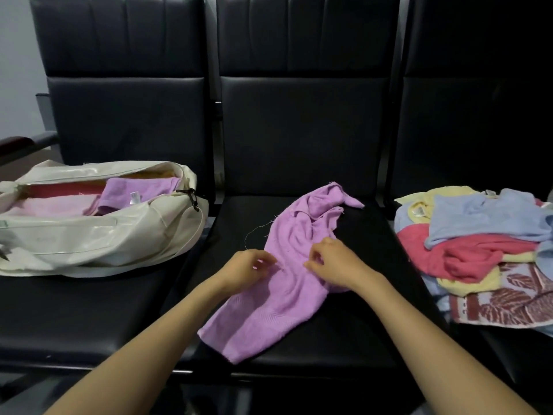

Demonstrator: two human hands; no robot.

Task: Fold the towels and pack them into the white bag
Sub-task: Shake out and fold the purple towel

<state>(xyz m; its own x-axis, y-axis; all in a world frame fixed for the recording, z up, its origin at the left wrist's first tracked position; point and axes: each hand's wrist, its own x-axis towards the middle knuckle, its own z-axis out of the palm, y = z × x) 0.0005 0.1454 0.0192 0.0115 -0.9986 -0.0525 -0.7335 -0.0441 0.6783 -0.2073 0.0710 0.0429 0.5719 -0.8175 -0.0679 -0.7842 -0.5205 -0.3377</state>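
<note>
A crumpled purple towel [284, 274] lies diagonally on the middle black seat [353, 333]. My left hand [245, 269] pinches its left edge with curled fingers. My right hand [335, 262] pinches the cloth near its middle, a little to the right. The white bag [98, 238] lies open on the left seat and holds folded towels: a purple one [134, 191], a pink one and a red one. A pile of unfolded towels [484, 244] in blue, red, yellow and a leaf pattern sits on the right seat.
Three black padded seats stand in a row with tall backrests [299, 85] behind. An armrest [27, 142] sticks out at the far left. A loose thread trails from the purple towel's left edge.
</note>
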